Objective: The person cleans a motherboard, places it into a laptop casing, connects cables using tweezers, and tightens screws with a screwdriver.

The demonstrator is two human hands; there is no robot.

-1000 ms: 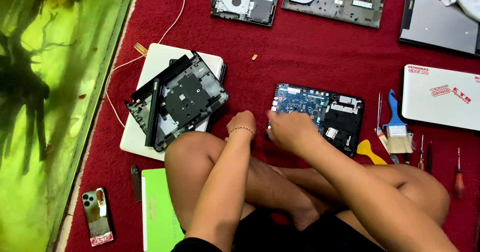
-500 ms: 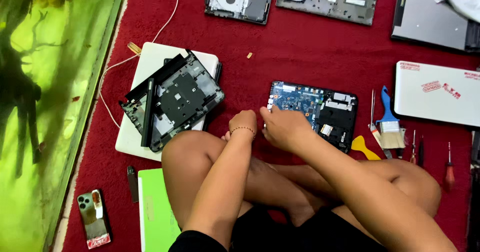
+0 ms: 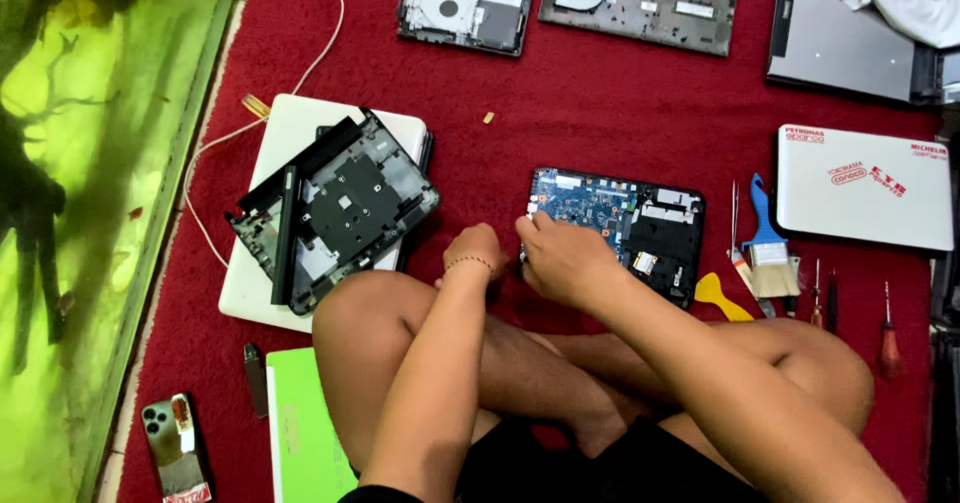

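On the red carpet (image 3: 600, 133), head view:
Right hand (image 3: 560, 260): fingers curled, touching the near left corner of the open laptop base (image 3: 620, 225) with its blue board.
Left hand (image 3: 475, 253): curled just beside that corner; I cannot tell if it holds anything.
Black laptop frame (image 3: 335, 208): lies on a white laptop (image 3: 250, 283), left.
Brush (image 3: 768, 258): right of the base.

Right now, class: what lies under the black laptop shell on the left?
The black laptop shell rests tilted on a white closed laptop, which lies on the red carpet. Whatever sits between them is covered.
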